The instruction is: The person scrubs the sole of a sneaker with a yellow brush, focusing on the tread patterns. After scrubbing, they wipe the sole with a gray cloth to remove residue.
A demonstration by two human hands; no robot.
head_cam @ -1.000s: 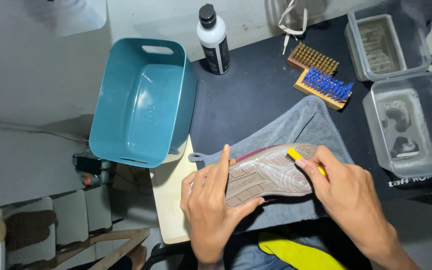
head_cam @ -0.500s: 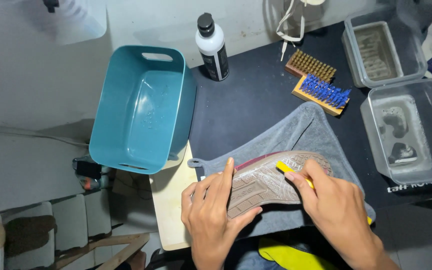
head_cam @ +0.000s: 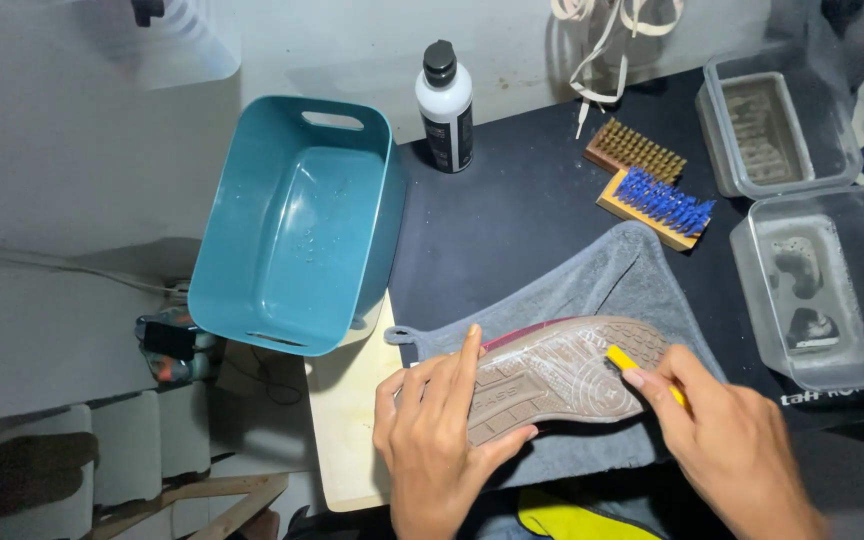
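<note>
The shoe (head_cam: 562,385) lies sole up on a gray cloth (head_cam: 607,290) in the lower middle of the frame. The left hand (head_cam: 442,440) is clamped on its heel end, fingers over the sole. The right hand (head_cam: 737,450) is pinched tight on a small yellow tool (head_cam: 624,362), whose tip touches the sole near the toe. The sole looks wet and a bit soapy, but the grooves look gray, so I think the cleaning is partway done.

The teal tub (head_cam: 297,225) at the upper left holds only some water drops. Two clear boxes sit at the right. The upper box (head_cam: 777,120) seems to hold murky water. The lower box (head_cam: 827,290) has foam and a dark thing I cannot make out. Two brushes (head_cam: 652,185) and a bottle (head_cam: 445,105) sit at the top.
</note>
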